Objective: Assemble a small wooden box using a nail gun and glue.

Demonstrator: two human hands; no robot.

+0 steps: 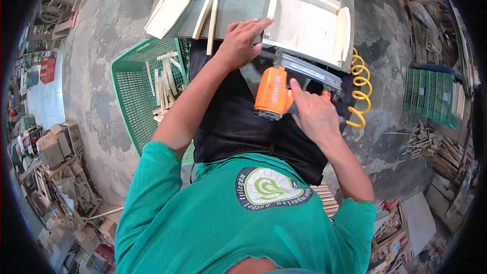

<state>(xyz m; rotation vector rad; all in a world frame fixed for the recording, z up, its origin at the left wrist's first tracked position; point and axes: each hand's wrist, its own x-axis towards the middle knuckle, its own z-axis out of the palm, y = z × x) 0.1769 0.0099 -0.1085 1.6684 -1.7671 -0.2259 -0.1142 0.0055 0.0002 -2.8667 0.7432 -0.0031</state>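
A pale wooden frame (339,40) with a thin panel in it lies on the grey-green work table (242,1). My left hand (244,42) rests at the frame's near edge, fingers stretched out, the index finger reaching the lower end of a crosspiece (273,5). In my right hand (315,113) is an orange nail gun (274,91), my fingers wrapped round its grip. Its nose points up close to the frame's near rail, right of my left hand; whether they touch I cannot tell. A yellow coiled air hose (361,82) runs beside the table's right edge.
Loose wooden strips (213,23) and a flat board (175,10) lie at the table's left. A green plastic crate (133,78) with wood pieces stands left of my legs. Another green crate (430,94) and scrap wood (426,139) are at the far right.
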